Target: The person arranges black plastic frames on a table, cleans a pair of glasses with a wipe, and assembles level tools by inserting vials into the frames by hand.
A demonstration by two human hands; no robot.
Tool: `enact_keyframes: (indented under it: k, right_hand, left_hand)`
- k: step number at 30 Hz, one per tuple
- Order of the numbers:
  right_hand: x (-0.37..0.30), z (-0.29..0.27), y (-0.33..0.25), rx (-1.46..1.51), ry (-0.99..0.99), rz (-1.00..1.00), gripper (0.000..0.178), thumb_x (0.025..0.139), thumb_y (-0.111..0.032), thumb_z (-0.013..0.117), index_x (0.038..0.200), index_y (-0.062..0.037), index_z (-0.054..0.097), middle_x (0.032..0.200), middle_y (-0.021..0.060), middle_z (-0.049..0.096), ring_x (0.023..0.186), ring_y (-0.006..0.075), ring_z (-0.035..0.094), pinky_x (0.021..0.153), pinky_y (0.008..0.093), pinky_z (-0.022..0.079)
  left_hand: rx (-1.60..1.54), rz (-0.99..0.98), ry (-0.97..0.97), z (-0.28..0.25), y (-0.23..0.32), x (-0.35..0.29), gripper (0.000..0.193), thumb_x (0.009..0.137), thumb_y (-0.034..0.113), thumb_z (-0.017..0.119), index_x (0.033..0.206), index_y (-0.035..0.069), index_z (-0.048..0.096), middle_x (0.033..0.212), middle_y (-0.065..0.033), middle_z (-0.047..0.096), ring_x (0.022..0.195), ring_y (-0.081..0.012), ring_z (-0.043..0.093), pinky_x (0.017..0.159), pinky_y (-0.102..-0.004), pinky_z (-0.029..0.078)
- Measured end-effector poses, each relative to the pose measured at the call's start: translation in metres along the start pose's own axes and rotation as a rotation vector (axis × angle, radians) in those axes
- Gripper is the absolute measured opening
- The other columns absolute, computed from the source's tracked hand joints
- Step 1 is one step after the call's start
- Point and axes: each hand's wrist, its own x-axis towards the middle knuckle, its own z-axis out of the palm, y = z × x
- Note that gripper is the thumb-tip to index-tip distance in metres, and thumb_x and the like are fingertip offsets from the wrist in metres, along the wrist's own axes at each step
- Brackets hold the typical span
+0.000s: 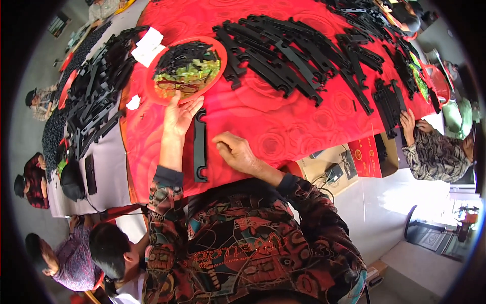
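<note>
Plainly, we had one black notched bar (200, 147) lying straight in front of us on the red rose-patterned tablecloth (268, 134), its length running away from our body, between our two hands. Our left hand (183, 116) was palm up with the fingers spread wide, reaching to the near rim of the red basin (223, 58); we could not tell whether the fingertips touched that rim or what lay inside. Our right hand (237, 152) hung just right of the bar, its fingers loosely curled; we could not tell whether they pinched anything small.

In the basin we saw small black strips (185, 53) heaped at the far side and yellow-green pieces (205, 70) at the near side. Right of it spread a broad pile of black bars (283, 58), overlapping one another. Left of the basin we had a crumpled white tissue (133, 103), and white paper (148, 46) close by the rim. Farther right, a co-worker's hand (407, 124) was beside a smaller stack of bars (388, 105).
</note>
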Motion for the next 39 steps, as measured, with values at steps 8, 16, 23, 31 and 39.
enact_keyframes:
  k: [8, 16, 23, 31, 39]
  right_hand:
    - [0.02, -0.104, -0.033, 0.194, 0.339, 0.293, 0.01, 0.081, 0.0, 0.052, 0.08, 0.0003, 0.062, 0.077, 0.0077, 0.063, 0.061, 0.0106, 0.057, 0.052, 0.0238, 0.046]
    - [-0.039, -0.2, 0.017, 0.264, 1.419, 0.638, 0.023, 0.085, -0.025, 0.049, 0.07, -0.0071, 0.05, 0.054, -0.0034, 0.036, 0.041, 0.0079, 0.029, 0.036, 0.0226, 0.021]
    - [-0.073, -0.189, 0.014, -0.004, 1.511, 0.811, 0.02, 0.083, -0.023, 0.045, 0.07, -0.0084, 0.051, 0.053, -0.0031, 0.034, 0.041, 0.0077, 0.029, 0.036, 0.0235, 0.021]
    - [-0.127, -0.178, 0.07, 0.183, 1.037, 1.593, 0.017, 0.083, -0.02, 0.047, 0.078, -0.0082, 0.057, 0.064, 0.0072, 0.057, 0.048, 0.0186, 0.053, 0.042, 0.0307, 0.038]
    - [-0.143, -0.186, 0.014, -0.28, 0.721, 1.343, 0.017, 0.083, -0.019, 0.048, 0.078, -0.0066, 0.058, 0.063, 0.0085, 0.058, 0.049, 0.021, 0.055, 0.043, 0.034, 0.04]
  left_hand:
    - [0.664, 0.53, 0.32, -0.015, 0.005, -0.154, 0.026, 0.087, 0.024, 0.058, 0.091, -0.002, 0.059, 0.071, -0.009, 0.06, 0.058, -0.0146, 0.056, 0.049, -0.0252, 0.044]
    - [1.099, 0.879, 1.098, -0.143, -0.033, -0.236, 0.035, 0.088, 0.02, 0.056, 0.062, -0.001, 0.045, 0.051, -0.0035, 0.046, 0.047, -0.0107, 0.039, 0.044, -0.0299, 0.036]
    - [2.05, 0.45, 1.143, -0.139, -0.054, -0.245, 0.022, 0.081, 0.023, 0.057, 0.078, 0.002, 0.051, 0.069, -0.017, 0.055, 0.065, -0.0364, 0.055, 0.056, -0.0475, 0.044]
    - [1.606, 0.101, 0.897, -0.229, -0.038, -0.252, 0.039, 0.087, 0.034, 0.044, 0.099, 0.0, 0.06, 0.078, -0.0279, 0.06, 0.079, -0.0425, 0.061, 0.061, -0.0501, 0.045]
    - [1.31, 0.014, 0.714, -0.216, -0.044, -0.258, 0.034, 0.089, 0.024, 0.045, 0.113, 0.003, 0.057, 0.11, -0.0126, 0.062, 0.101, -0.032, 0.058, 0.079, -0.0392, 0.047]
